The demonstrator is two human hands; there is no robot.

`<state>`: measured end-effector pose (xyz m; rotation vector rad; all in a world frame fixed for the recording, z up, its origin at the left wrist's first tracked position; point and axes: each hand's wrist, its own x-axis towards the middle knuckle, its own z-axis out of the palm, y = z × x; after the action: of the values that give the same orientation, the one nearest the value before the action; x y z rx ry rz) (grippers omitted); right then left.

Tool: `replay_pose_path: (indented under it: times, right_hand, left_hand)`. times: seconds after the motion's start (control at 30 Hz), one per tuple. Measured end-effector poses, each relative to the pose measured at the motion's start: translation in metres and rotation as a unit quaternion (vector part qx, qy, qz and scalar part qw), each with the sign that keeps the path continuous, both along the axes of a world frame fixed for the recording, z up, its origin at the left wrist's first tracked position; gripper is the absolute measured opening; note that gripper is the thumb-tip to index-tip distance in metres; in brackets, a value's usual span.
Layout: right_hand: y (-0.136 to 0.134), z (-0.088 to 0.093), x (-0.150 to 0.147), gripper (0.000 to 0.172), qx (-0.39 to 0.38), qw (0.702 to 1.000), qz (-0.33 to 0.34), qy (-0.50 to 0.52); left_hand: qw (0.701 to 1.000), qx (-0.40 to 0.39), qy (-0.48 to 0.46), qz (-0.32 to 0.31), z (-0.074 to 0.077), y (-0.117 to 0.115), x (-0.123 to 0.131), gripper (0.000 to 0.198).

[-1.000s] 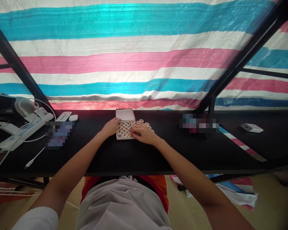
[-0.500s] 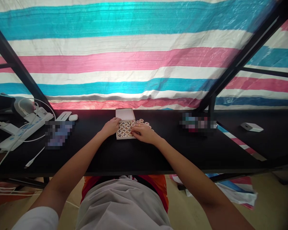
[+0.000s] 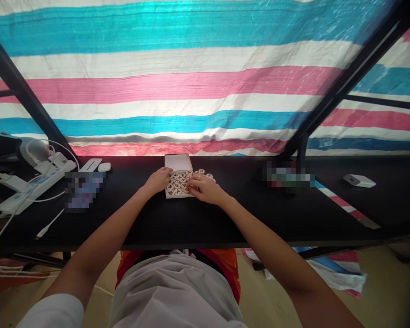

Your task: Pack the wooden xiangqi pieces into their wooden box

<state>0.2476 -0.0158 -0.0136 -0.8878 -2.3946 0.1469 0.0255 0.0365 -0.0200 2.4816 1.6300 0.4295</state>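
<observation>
A small white box [image 3: 179, 197] with its lid [image 3: 178, 162] flipped up at the back stands on the black table. Rows of round Chinese chess pieces [image 3: 176, 186] with dark characters lie inside it. Around the box's left side, my left hand [image 3: 158, 179] is closed, its fingertips at the upper left rim. My right hand [image 3: 205, 187] reaches over the right side, fingers closed on a chess piece at the near right corner; the hand mostly covers that piece. Just behind my right hand, several loose chess pieces [image 3: 201, 171] rest on the table, partly hidden by it.
A white power strip [image 3: 34, 187] with tangled cables lies at the left, near a blurred-out object [image 3: 85, 191] and a white earbud case [image 3: 104, 167]. Another blurred-out object [image 3: 289, 175] and a white charger block [image 3: 359, 181] are at the right. Striped sheeting [image 3: 177, 86] hangs behind the table.
Both hands stay almost where they were at the box. My right hand's fingers have shifted very slightly at the near right corner.
</observation>
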Motion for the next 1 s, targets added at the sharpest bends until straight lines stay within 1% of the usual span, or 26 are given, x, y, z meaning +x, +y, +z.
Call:
replay_pose_path:
  times: [0.13, 0.37, 0.5, 0.67, 0.73, 0.8, 0.9, 1.0]
  right_hand:
    - [-0.001, 0.000, 0.000, 0.021, 0.008, 1.000, 0.021, -0.001]
    - [0.002, -0.001, 0.001, 0.029, -0.020, 0.999, 0.037, -0.008]
    - [0.001, 0.000, 0.002, 0.035, -0.032, 0.999, 0.024, 0.007]
    - [0.006, 0.001, 0.010, 0.042, -0.031, 0.997, -0.025, 0.064]
    - [0.014, 0.000, 0.020, 0.041, -0.033, 0.993, -0.064, 0.095]
    - [0.024, -0.002, 0.035, 0.038, -0.039, 0.984, -0.126, 0.120]
    - [0.037, -0.007, 0.061, 0.036, -0.056, 0.969, -0.220, 0.098]
    - [0.046, -0.014, 0.080, 0.036, -0.090, 0.959, -0.266, 0.046]
  left_hand:
    - [1.000, -0.002, 0.002, 0.000, 0.000, 0.000, 0.000, 0.038]
    - [1.000, 0.000, -0.004, 0.000, -0.001, 0.000, 0.000, 0.039]
    - [1.000, 0.000, -0.004, 0.000, 0.001, -0.001, 0.000, 0.039]
    - [1.000, -0.010, 0.000, 0.004, 0.003, -0.002, 0.000, 0.039]
    - [1.000, -0.011, -0.001, 0.001, 0.001, -0.001, -0.001, 0.039]
    - [1.000, -0.009, 0.000, -0.002, -0.002, 0.001, -0.001, 0.039]
    - [1.000, 0.015, 0.013, -0.006, -0.005, 0.004, -0.002, 0.038]
    - [0.995, 0.096, 0.023, -0.008, -0.001, 0.003, -0.002, 0.037]
